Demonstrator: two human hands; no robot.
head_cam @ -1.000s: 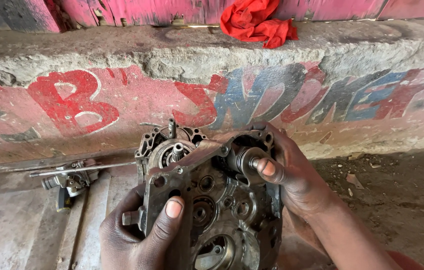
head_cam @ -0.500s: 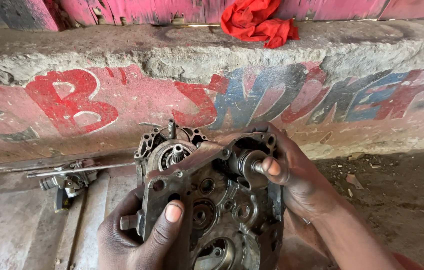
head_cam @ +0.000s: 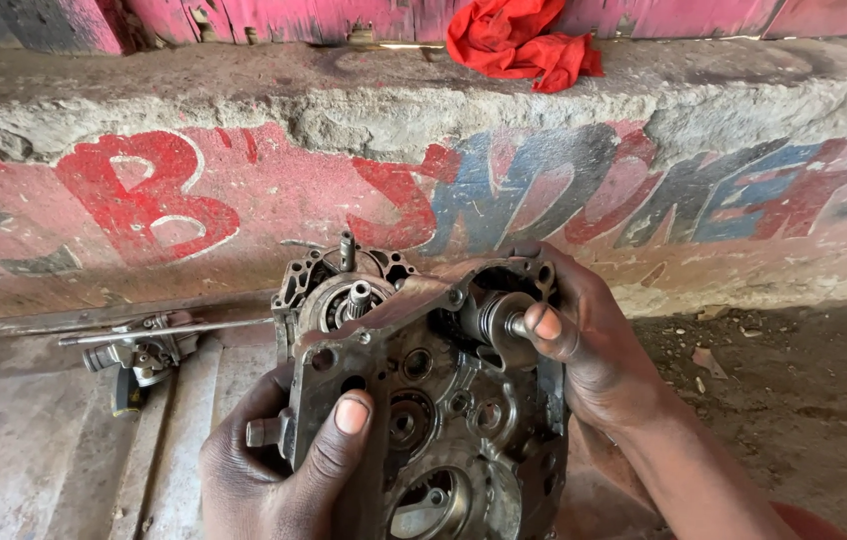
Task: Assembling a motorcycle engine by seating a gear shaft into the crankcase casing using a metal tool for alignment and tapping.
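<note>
Gripping an engine case [head_cam: 424, 420] at centre, the left hand [head_cam: 274, 470] clamps its 9 o'clock edge | right hand [head_cam: 584, 340] fingers stay pinched on a shaft [head_cam: 494, 320] at 1 o'clock, barely shifted | wall [head_cam: 424, 190] at 12 o'clock.

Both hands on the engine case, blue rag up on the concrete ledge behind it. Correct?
Not quite: the head view shows the rag is red, not blue. It does lie on the concrete ledge, and the left hand and right hand both grip the engine case.

eng case [head_cam: 414, 400] dk grey | cloth [head_cam: 519, 40] red | wall [head_cam: 244, 200] red/blue paint
</note>
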